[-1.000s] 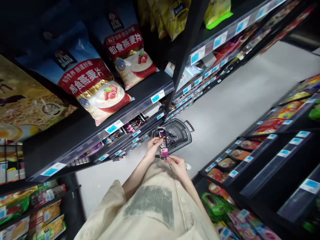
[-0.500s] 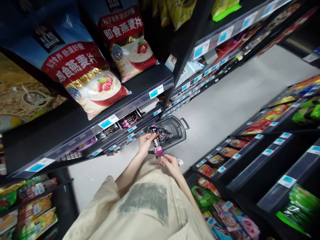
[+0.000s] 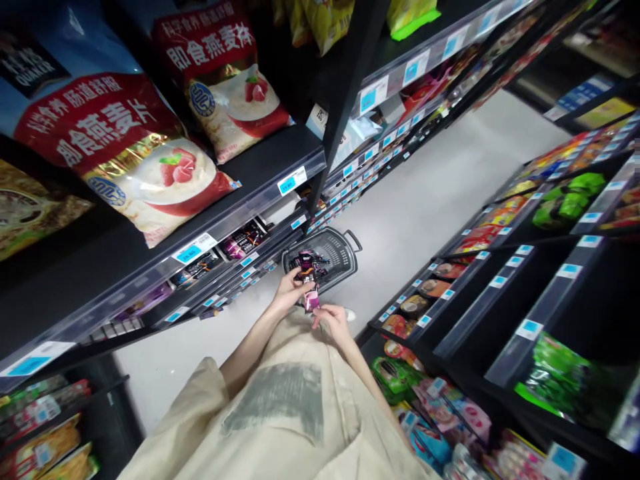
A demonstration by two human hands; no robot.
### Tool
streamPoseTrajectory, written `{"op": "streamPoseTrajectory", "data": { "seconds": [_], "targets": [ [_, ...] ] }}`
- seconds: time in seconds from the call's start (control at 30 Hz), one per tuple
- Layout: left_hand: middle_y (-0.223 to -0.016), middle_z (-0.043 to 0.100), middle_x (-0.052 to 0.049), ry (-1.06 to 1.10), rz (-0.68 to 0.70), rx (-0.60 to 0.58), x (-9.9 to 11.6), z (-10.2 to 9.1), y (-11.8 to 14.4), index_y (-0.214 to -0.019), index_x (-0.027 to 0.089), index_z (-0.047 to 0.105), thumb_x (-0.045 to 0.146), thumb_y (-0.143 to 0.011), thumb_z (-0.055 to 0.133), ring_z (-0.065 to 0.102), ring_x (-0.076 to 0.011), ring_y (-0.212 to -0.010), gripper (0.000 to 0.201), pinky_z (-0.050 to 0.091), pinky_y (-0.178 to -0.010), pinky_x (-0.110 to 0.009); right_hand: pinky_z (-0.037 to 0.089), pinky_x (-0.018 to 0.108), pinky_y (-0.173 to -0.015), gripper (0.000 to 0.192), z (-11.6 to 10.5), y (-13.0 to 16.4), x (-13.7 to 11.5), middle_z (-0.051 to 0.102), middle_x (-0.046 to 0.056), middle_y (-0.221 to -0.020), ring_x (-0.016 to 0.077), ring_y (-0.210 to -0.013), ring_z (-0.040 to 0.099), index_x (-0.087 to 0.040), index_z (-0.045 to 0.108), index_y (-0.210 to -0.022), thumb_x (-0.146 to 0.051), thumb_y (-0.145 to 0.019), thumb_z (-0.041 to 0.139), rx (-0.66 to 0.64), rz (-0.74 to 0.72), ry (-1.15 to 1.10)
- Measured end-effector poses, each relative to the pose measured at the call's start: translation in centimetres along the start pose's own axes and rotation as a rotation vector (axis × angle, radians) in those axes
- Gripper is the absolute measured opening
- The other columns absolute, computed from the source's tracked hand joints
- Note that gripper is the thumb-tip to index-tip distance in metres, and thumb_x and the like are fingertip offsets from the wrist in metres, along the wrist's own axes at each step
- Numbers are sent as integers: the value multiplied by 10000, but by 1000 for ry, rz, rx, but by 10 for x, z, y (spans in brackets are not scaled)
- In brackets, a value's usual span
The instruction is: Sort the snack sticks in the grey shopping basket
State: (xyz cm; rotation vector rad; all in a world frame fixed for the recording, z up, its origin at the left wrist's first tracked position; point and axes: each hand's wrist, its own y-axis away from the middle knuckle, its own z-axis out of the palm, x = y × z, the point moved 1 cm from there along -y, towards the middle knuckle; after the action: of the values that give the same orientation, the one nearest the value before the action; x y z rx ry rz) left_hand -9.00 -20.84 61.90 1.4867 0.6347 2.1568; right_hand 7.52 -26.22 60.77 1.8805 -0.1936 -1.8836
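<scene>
My left hand (image 3: 289,291) is closed around the upper part of a narrow black and purple snack packet (image 3: 311,300), thumb across its front. At the packet's lower end, the fingers of my right hand (image 3: 332,321) are pinched together on its edge. Just beyond my hands is a grey plastic shopping basket (image 3: 345,270) with a perforated bottom and a handle at its far end. Several similar dark packets (image 3: 315,259) lie inside it, toward the near left part.
To the left, a shelf holds large bags of instant oatmeal (image 3: 150,167); boxes of dark and pink packets (image 3: 245,240) sit lower down. On the right stands a tiered shelf (image 3: 470,313) with bowls and bags. Grey floor (image 3: 425,173) runs between them.
The view has shifted, so the shelves and basket appear farther left. Both hands stay on the packet, which has tilted slightly; my left thumb now lies farther across it.
</scene>
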Motion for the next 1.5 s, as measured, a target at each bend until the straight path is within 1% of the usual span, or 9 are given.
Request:
{"op": "streamPoseTrajectory", "data": {
  "seconds": [0.17,0.33,0.53,0.67,0.73,1.0,1.2,1.37,1.5],
  "targets": [
    [-823,778,-63,3,-47,-118,0,-7,3,-1356,156,549,419,-545,972,730,-203,-679,952,575,-654,-293,486,328,-698,383,4,-3,3,698,42,-553,220,-581,621,-245,727,-569,-520,-834,704,0,10,-76],
    [-768,771,-49,-57,-90,-216,-1,-13,5,-1484,149,455,350,-534,986,711,-174,-631,1107,528,-626,-238,490,334,-642,490,9,-5,5,710,46,-592,228,-568,627,-224,749,-670,-691,-806,686,14,44,-111],
    [-825,781,-73,-1,-149,-195,-8,-6,6,-1341,154,561,314,-461,1013,725,-194,-656,1003,559,-636,-270,492,334,-692,537,5,0,2,689,49,-552,226,-582,621,-229,707,-524,-638,-866,638,58,-13,-8],
    [-830,767,-69,67,-157,-166,-17,-1,8,-1069,130,657,329,-461,1014,717,-169,-676,732,573,-661,-266,487,325,-753,529,1,2,5,697,49,-563,219,-612,624,-228,729,-535,-553,-926,581,65,-33,6],
    [-858,770,-83,90,-157,-170,-20,1,9,-1010,125,660,351,-498,1003,722,-166,-699,656,581,-680,-267,479,315,-734,513,-1,3,7,690,44,-552,207,-593,614,-227,722,-526,-520,-924,584,75,-35,-2],
    [-933,785,-113,95,-183,-208,-24,4,14,-1084,136,653,297,-546,989,759,-217,-831,654,611,-778,-320,407,290,-571,530,-3,4,20,587,14,-419,154,-436,478,-210,628,-461,-571,-849,639,132,-3,33],
    [-852,774,-83,107,-151,-146,-30,2,9,-1007,139,648,280,-485,1004,743,-197,-744,648,584,-670,-272,423,290,-590,530,-3,2,22,643,31,-483,177,-496,539,-218,660,-485,-575,-874,614,109,-28,41],
    [-846,765,-77,114,-158,-124,-33,0,7,-963,128,646,271,-474,1002,717,-169,-695,621,571,-681,-278,446,299,-649,516,-3,0,27,668,34,-513,191,-540,583,-218,687,-503,-541,-898,612,101,-43,11],
    [-862,759,-78,89,-145,-141,-30,1,10,-979,133,638,297,-518,985,716,-170,-728,600,553,-682,-266,429,293,-623,524,-3,0,29,665,37,-512,184,-532,567,-210,674,-488,-524,-904,616,110,-54,31]
  ]
}}
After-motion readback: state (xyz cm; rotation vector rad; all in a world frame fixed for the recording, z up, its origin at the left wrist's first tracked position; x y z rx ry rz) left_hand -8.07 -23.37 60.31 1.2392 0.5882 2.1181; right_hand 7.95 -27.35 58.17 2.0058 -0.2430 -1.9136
